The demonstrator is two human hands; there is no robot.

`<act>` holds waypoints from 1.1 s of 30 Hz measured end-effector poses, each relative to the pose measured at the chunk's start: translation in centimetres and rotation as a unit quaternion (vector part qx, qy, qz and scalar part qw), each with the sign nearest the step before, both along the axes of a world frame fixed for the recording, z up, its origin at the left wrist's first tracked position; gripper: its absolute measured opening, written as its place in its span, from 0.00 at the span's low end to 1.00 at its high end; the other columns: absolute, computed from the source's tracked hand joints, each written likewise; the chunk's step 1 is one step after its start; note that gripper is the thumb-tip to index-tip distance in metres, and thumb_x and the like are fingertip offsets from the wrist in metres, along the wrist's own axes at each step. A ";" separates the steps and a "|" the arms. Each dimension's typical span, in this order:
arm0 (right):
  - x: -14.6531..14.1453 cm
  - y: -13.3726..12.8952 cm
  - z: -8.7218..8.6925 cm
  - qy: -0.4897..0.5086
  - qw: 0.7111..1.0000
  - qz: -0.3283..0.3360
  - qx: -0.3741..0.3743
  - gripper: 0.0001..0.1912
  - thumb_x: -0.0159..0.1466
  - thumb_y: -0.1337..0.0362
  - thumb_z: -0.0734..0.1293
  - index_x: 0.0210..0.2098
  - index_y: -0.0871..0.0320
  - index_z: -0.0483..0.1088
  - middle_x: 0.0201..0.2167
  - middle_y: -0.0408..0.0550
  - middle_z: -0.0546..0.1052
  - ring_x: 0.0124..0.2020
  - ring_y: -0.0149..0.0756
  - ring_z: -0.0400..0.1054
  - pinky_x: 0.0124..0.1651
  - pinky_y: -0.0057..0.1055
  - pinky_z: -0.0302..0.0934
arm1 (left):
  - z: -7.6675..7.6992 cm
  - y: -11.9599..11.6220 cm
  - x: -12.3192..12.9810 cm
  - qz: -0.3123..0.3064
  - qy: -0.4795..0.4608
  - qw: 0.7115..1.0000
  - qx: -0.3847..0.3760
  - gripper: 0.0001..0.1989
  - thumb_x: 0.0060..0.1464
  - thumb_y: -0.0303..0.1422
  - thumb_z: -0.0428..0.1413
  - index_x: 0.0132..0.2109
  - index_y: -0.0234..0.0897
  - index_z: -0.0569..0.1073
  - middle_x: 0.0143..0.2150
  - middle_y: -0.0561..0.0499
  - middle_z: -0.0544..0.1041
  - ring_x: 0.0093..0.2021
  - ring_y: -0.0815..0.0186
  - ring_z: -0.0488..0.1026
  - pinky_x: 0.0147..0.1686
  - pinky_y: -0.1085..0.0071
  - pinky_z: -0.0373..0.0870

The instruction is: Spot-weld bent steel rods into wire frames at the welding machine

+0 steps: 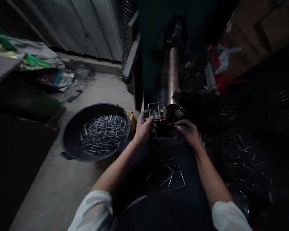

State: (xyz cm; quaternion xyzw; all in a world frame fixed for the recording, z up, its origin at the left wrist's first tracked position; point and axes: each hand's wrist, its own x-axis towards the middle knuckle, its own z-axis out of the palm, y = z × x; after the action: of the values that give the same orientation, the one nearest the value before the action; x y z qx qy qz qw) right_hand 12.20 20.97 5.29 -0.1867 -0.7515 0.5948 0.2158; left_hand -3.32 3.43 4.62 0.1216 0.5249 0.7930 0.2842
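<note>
My left hand [144, 125] pinches a bent wire frame [158, 104], roughly square, just left of the machine's copper-coloured cylinder [172, 77]. A small red-orange glow shows at the frame's lower right corner. My right hand [188, 131] is to the right, below the cylinder's lower end, fingers pressed together around thin wire pieces [183, 127] that are hard to make out. Several bent wires [182, 177] lie on the dark cloth over my lap.
On the left, a black basin [71, 125] holds many short metal pieces, with a yellow crate [132, 122] behind it. A dark basin [247, 160] of wires stands right. Sacks [50, 69] lie far left; cardboard [279, 25] is upper right.
</note>
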 end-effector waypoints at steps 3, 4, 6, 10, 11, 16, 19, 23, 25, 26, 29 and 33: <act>4.1 0.2 -1.0 -0.027 0.997 -0.061 -0.035 0.10 0.61 0.58 0.74 0.39 0.56 0.77 0.40 0.49 0.82 0.40 0.38 0.78 0.48 0.37 0.71 | -0.8 -4.8 -1.4 0.074 -0.038 0.996 -0.028 0.25 0.50 0.40 0.66 0.52 0.38 0.67 0.20 0.59 0.74 0.13 0.72 0.65 0.13 0.79 0.59; 5.4 0.4 -1.5 -0.037 0.995 -0.082 -0.038 0.11 0.61 0.57 0.74 0.39 0.56 0.76 0.39 0.49 0.82 0.38 0.38 0.78 0.46 0.36 0.72 | -1.2 -6.8 -1.9 0.112 -0.059 0.991 -0.039 0.24 0.49 0.40 0.67 0.49 0.38 0.67 0.21 0.58 0.75 0.14 0.72 0.65 0.14 0.80 0.59; 7.7 0.6 -2.4 -0.061 0.991 -0.110 -0.039 0.13 0.60 0.56 0.75 0.41 0.56 0.75 0.36 0.49 0.83 0.35 0.37 0.78 0.42 0.35 0.72 | -1.9 -10.4 -2.5 0.190 -0.117 0.973 -0.061 0.20 0.49 0.41 0.67 0.41 0.38 0.67 0.26 0.54 0.78 0.16 0.75 0.66 0.15 0.82 0.58; 9.9 0.6 -4.3 -0.083 0.987 -0.130 -0.051 0.16 0.60 0.55 0.74 0.42 0.57 0.73 0.31 0.46 0.82 0.24 0.32 0.74 0.30 0.28 0.69 | -2.7 -14.1 -0.1 0.181 -0.132 0.968 -0.115 0.20 0.51 0.46 0.66 0.38 0.38 0.67 0.40 0.45 0.82 0.19 0.77 0.66 0.16 0.82 0.57; 10.1 0.5 -4.7 -0.076 0.986 -0.135 -0.057 0.16 0.60 0.55 0.74 0.41 0.57 0.72 0.30 0.46 0.81 0.23 0.31 0.73 0.27 0.27 0.67 | -2.8 -14.0 1.2 0.139 -0.087 0.977 -0.135 0.20 0.51 0.46 0.66 0.40 0.38 0.70 0.41 0.45 0.82 0.21 0.75 0.68 0.18 0.80 0.61; 9.5 0.2 -5.4 -0.038 0.987 -0.141 -0.072 0.16 0.60 0.54 0.73 0.40 0.58 0.71 0.28 0.44 0.81 0.21 0.28 0.71 0.24 0.23 0.64 | -3.2 -9.7 7.9 -0.197 0.331 0.884 -0.267 0.09 0.58 0.36 0.59 0.43 0.37 0.78 0.39 0.46 0.80 0.37 0.62 0.76 0.38 0.68 0.74; 9.4 0.1 -5.3 -0.045 0.989 -0.121 -0.068 0.17 0.60 0.53 0.73 0.39 0.58 0.71 0.28 0.44 0.80 0.21 0.28 0.71 0.23 0.23 0.65 | -4.0 -6.3 9.9 -0.362 0.540 0.670 -0.357 0.09 0.60 0.25 0.52 0.44 0.33 0.77 0.44 0.40 0.78 0.42 0.58 0.75 0.37 0.68 0.73; 9.9 0.1 -5.5 -0.042 0.990 -0.125 -0.041 0.15 0.60 0.54 0.73 0.38 0.58 0.72 0.28 0.44 0.80 0.22 0.27 0.71 0.26 0.23 0.66 | -4.5 -4.6 10.9 -0.451 0.606 0.526 -0.391 0.13 0.63 0.23 0.46 0.44 0.31 0.76 0.47 0.36 0.75 0.48 0.55 0.73 0.35 0.67 0.72; 10.1 0.2 -5.7 -0.036 0.990 -0.131 -0.032 0.14 0.60 0.55 0.74 0.38 0.58 0.73 0.28 0.44 0.80 0.22 0.27 0.72 0.27 0.23 0.67 | -4.2 -5.3 11.1 -0.456 0.594 0.526 -0.403 0.14 0.64 0.24 0.46 0.41 0.33 0.77 0.47 0.37 0.75 0.48 0.55 0.72 0.37 0.66 0.72; 10.2 0.3 -5.7 -0.033 0.990 -0.131 -0.031 0.14 0.60 0.55 0.74 0.38 0.58 0.73 0.28 0.44 0.80 0.23 0.27 0.72 0.27 0.23 0.67 | -4.0 -6.1 11.1 -0.458 0.588 0.525 -0.411 0.13 0.64 0.25 0.47 0.40 0.33 0.77 0.48 0.37 0.75 0.49 0.54 0.72 0.38 0.65 0.72; 10.3 0.7 -5.5 -0.033 0.990 -0.133 -0.044 0.14 0.59 0.56 0.74 0.39 0.58 0.73 0.29 0.45 0.80 0.22 0.27 0.71 0.26 0.23 0.67 | -3.1 -9.2 11.0 -0.456 0.559 0.524 -0.454 0.12 0.63 0.26 0.48 0.39 0.34 0.77 0.49 0.36 0.75 0.46 0.54 0.75 0.37 0.64 0.72; 10.1 1.1 -5.3 -0.031 0.988 -0.140 -0.055 0.15 0.58 0.56 0.75 0.39 0.58 0.73 0.27 0.45 0.80 0.20 0.27 0.70 0.24 0.23 0.66 | -1.9 -13.7 10.8 -0.435 0.503 0.532 -0.524 0.11 0.60 0.24 0.50 0.45 0.33 0.75 0.40 0.39 0.78 0.36 0.57 0.77 0.32 0.66 0.71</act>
State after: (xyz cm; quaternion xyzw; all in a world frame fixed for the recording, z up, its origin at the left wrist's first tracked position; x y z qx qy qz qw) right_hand 22.29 22.11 0.00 -0.3202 -0.6900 0.5933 0.2632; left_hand 7.52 -10.28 2.67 0.5431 0.7847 -0.0375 0.2964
